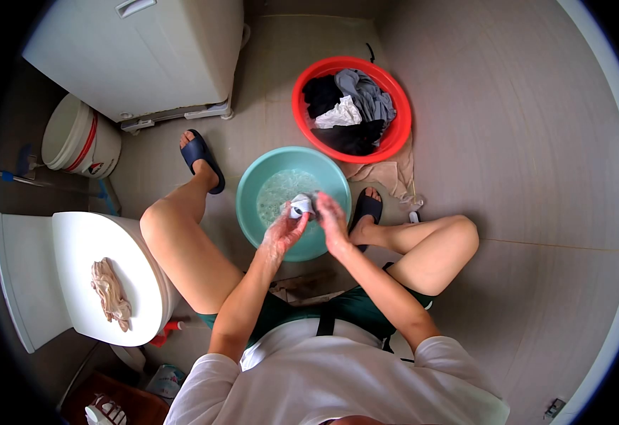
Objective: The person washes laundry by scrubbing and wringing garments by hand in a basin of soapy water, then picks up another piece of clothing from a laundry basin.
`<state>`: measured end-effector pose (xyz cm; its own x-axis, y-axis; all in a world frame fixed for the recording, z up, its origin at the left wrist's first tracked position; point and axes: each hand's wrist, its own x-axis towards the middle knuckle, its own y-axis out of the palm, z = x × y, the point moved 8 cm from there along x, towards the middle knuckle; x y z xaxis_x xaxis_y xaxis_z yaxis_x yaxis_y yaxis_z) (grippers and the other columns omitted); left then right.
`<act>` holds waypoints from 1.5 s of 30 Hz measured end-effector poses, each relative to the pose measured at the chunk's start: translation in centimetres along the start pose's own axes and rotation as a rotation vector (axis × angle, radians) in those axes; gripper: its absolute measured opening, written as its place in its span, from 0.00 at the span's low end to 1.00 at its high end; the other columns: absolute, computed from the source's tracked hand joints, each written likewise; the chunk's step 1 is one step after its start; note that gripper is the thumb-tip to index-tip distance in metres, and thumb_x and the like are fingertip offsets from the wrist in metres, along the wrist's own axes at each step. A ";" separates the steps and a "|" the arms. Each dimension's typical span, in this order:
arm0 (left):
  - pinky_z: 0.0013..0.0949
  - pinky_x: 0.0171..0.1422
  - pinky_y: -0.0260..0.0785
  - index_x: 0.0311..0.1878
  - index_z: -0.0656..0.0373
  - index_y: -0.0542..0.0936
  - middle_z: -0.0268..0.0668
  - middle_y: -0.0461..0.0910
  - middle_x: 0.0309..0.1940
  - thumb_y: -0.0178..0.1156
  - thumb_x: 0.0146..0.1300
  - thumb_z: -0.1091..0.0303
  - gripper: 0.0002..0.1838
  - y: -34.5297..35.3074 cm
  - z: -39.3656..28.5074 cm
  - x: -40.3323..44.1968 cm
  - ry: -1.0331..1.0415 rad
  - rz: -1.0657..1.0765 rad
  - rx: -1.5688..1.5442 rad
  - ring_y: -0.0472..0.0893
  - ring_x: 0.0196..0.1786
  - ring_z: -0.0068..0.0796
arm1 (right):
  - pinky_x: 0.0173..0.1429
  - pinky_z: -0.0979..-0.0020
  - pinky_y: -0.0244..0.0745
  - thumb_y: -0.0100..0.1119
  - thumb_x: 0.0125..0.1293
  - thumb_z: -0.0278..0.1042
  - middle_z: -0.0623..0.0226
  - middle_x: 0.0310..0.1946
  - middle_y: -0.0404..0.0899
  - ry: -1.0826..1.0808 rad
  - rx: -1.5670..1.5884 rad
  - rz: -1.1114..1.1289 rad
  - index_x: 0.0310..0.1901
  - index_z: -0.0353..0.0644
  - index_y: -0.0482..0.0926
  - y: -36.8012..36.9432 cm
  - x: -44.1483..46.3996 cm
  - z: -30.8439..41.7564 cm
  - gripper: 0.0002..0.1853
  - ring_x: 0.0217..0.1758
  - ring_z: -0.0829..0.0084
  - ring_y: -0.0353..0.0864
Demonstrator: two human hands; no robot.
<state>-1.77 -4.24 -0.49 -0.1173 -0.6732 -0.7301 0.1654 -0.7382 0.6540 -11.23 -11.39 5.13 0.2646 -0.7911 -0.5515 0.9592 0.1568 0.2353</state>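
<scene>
Over the light green basin (245,185) of sudsy water, my left hand (287,229) grips a small bunched white and grey cloth (300,206), perhaps a sock. A dark spot shows in its folds. My right hand (332,218) is closed at the cloth's greyish right end, slightly smeared by motion; its fingertips are partly hidden. Both hands look wet. Foamy water (288,181) fills the bottom of the basin below them.
Beyond the basin, a red tub (403,117) holds black, grey and white clothes, with a beige cloth (387,173) under its edge. A white appliance (167,57) and a bucket (102,145) stand far left. Beige cloth (111,294) lies on the closed toilet lid (86,244).
</scene>
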 end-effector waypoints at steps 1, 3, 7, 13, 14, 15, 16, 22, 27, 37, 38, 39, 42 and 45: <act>0.38 0.53 0.76 0.50 0.60 0.74 0.40 0.77 0.44 0.56 0.65 0.57 0.18 -0.2 0.6 0.4 -0.018 0.056 0.073 0.78 0.46 0.37 | 0.55 0.76 0.67 0.61 0.61 0.39 0.69 0.50 0.75 -0.022 -0.012 0.082 0.58 0.42 0.72 1.5 -0.7 -0.5 0.23 0.52 0.76 0.72; 0.39 0.53 0.75 0.51 0.57 0.73 0.39 0.77 0.45 0.53 0.66 0.53 0.19 -0.1 2.0 0.2 -0.052 0.165 0.216 0.78 0.46 0.34 | 0.54 0.71 0.70 0.67 0.55 0.39 0.61 0.48 0.76 -0.184 -0.171 0.083 0.58 0.38 0.70 2.9 -1.6 0.4 0.30 0.50 0.71 0.75; 0.39 0.49 0.73 0.54 0.50 0.73 0.33 0.78 0.46 0.51 0.66 0.46 0.21 0.2 3.0 -1.4 -0.045 0.102 0.410 0.78 0.46 0.30 | 0.53 0.68 0.72 0.70 0.49 0.37 0.58 0.43 0.78 -0.381 -0.527 0.177 0.53 0.37 0.73 4.7 -1.3 2.6 0.29 0.47 0.67 0.77; 0.44 0.57 0.67 0.60 0.50 0.67 0.36 0.73 0.54 0.52 0.60 0.35 0.34 2.0 3.0 -3.7 -0.112 0.148 0.567 0.73 0.56 0.35 | 0.47 0.71 0.73 0.61 0.56 0.27 0.63 0.37 0.80 -0.329 -0.411 0.153 0.46 0.39 0.75 3.1 0.3 3.0 0.14 0.40 0.72 0.78; 0.45 0.57 0.68 0.60 0.52 0.67 0.37 0.73 0.55 0.52 0.59 0.35 0.35 2.0 3.4 -4.0 -0.143 0.118 0.510 0.73 0.56 0.35 | 0.49 0.71 0.72 0.56 0.59 0.29 0.64 0.40 0.77 -0.309 -0.285 0.152 0.46 0.39 0.74 2.9 0.2 2.6 0.13 0.43 0.72 0.76; 0.45 0.57 0.68 0.60 0.54 0.67 0.38 0.73 0.55 0.52 0.59 0.35 0.36 2.1 3.8 -4.2 -0.175 0.090 0.454 0.73 0.57 0.36 | 0.50 0.71 0.71 0.55 0.60 0.30 0.64 0.41 0.76 -0.310 -0.232 0.172 0.47 0.40 0.74 3.5 -0.5 2.9 0.13 0.44 0.72 0.75; 0.45 0.59 0.69 0.60 0.59 0.67 0.41 0.73 0.54 0.51 0.60 0.36 0.37 3.4 3.5 -3.6 -0.068 0.235 0.319 0.73 0.57 0.38 | 0.51 0.71 0.70 0.54 0.60 0.31 0.64 0.43 0.75 -0.308 -0.179 0.190 0.48 0.41 0.74 4.0 -1.3 3.1 0.14 0.45 0.72 0.74; 0.40 0.59 0.70 0.51 0.59 0.73 0.39 0.79 0.46 0.55 0.65 0.52 0.21 4.9 -0.3 -1.4 0.129 0.368 0.145 0.77 0.53 0.35 | 0.54 0.73 0.67 0.53 0.62 0.34 0.64 0.48 0.71 -0.047 -0.032 0.181 0.53 0.40 0.70 3.6 -3.4 0.5 0.19 0.50 0.71 0.72; 0.38 0.59 0.68 0.50 0.62 0.74 0.43 0.76 0.51 0.55 0.65 0.65 0.14 6.6 -0.3 -3.9 0.319 0.372 0.259 0.76 0.51 0.34 | 0.56 0.67 0.66 0.62 0.58 0.39 0.59 0.47 0.69 -0.413 -0.545 0.148 0.53 0.37 0.69 4.7 -4.0 2.5 0.24 0.50 0.66 0.72; 0.27 0.33 0.75 0.39 0.55 0.77 0.30 0.76 0.21 0.61 0.62 0.64 0.07 3.1 -3.7 -0.9 0.372 0.249 0.448 0.77 0.24 0.24 | 0.38 0.56 0.75 0.60 0.54 0.27 0.52 0.39 0.72 -0.851 -1.042 0.327 0.43 0.46 0.78 9.7 -10.9 3.9 0.12 0.39 0.48 0.77; 0.29 0.36 0.75 0.42 0.55 0.77 0.31 0.77 0.25 0.59 0.63 0.62 0.09 2.9 -1.9 0.8 0.160 0.610 0.279 0.78 0.28 0.25 | 0.37 0.56 0.75 0.61 0.54 0.31 0.52 0.38 0.73 -0.872 -1.100 0.312 0.40 0.46 0.79 10.1 -9.5 4.2 0.10 0.38 0.49 0.78; 0.32 0.41 0.75 0.45 0.54 0.76 0.31 0.78 0.31 0.53 0.66 0.56 0.13 2.6 -1.5 -0.3 0.254 0.420 0.240 0.79 0.34 0.27 | 0.36 0.57 0.75 0.61 0.54 0.34 0.51 0.37 0.74 -0.892 -1.157 0.297 0.37 0.46 0.79 10.6 -7.8 4.6 0.08 0.38 0.49 0.78; 0.35 0.53 0.73 0.50 0.54 0.74 0.33 0.78 0.44 0.47 0.69 0.47 0.21 4.0 -0.5 -2.9 0.409 0.153 0.352 0.78 0.47 0.30 | 0.37 0.56 0.74 0.62 0.52 0.41 0.52 0.35 0.76 -0.588 -1.226 0.033 0.31 0.45 0.80 8.7 -0.1 5.5 0.10 0.39 0.51 0.78; 0.35 0.44 0.74 0.46 0.52 0.74 0.32 0.77 0.36 0.48 0.66 0.42 0.23 4.3 -0.7 -1.3 0.247 0.263 0.294 0.77 0.39 0.28 | 0.43 0.56 0.72 0.63 0.51 0.40 0.53 0.37 0.76 -0.735 -1.176 -0.046 0.30 0.43 0.80 9.1 -2.7 5.8 0.10 0.40 0.52 0.77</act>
<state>-0.19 -6.52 3.11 0.1340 -0.8347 -0.5341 -0.1305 -0.5491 0.8255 -3.82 -11.28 13.40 0.4705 -0.8779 0.0892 0.5819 0.2327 -0.7793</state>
